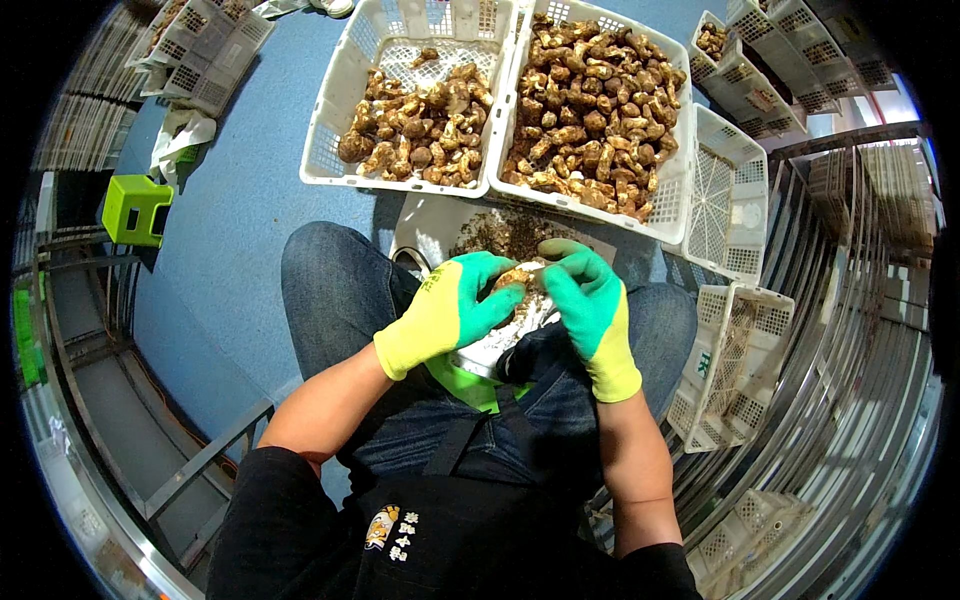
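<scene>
My left hand, in a yellow glove with a green coated palm, holds a brown mushroom between its thumb and fingers. Close by on the right, my right hand, gloved alike, has its thumb and fingers pinched together at the mushroom's side; what they hold, if anything, I cannot make out. Both hands are over a white container between my knees, with pale scraps in it. Dark crumbs lie scattered on a light board just beyond the hands.
Ahead stand two white plastic crates of mushrooms, the left crate partly filled and the right crate fuller. More white crates are on the right beside metal racks. A green stool stands on the blue floor at left.
</scene>
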Demonstrator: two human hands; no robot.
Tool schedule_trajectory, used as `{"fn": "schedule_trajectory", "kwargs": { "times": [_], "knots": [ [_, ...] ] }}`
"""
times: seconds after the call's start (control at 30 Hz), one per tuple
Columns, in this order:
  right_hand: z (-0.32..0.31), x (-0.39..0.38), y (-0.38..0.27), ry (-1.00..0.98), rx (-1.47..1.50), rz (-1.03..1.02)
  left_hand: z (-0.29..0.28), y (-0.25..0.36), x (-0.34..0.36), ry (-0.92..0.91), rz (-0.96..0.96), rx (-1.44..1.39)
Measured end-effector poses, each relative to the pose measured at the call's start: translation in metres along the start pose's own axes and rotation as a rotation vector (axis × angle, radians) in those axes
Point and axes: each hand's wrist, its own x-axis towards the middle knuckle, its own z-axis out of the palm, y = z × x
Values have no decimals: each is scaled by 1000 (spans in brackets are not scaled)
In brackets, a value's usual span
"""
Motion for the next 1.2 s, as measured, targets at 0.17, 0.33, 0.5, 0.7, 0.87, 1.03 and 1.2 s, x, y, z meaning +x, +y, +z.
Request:
{"fn": "schedule_trajectory", "kwargs": {
  "times": [0.17,0.33,0.5,0.7,0.87,1.03,1.2],
  "knots": [
    [-1,1,4,55,-7,13,-3,7,0,-60,-28,-1],
    [-2,0,2,-22,-87,25,-1,1,-1,-25,21,7],
    [-2,0,5,2,-126,-48,-3,7,-1,-2,33,62],
    [-2,-3,-1,-65,-178,12,-4,8,-3,8,41,104],
    [-2,-2,2,8,-124,-29,-2,6,-4,-11,-8,13],
    [1,-2,0,88,127,37,-7,8,-3,-185,-264,-223],
    [-7,-3,0,-88,-103,-50,-9,5,-2,-276,-333,-393]
  ]
}}
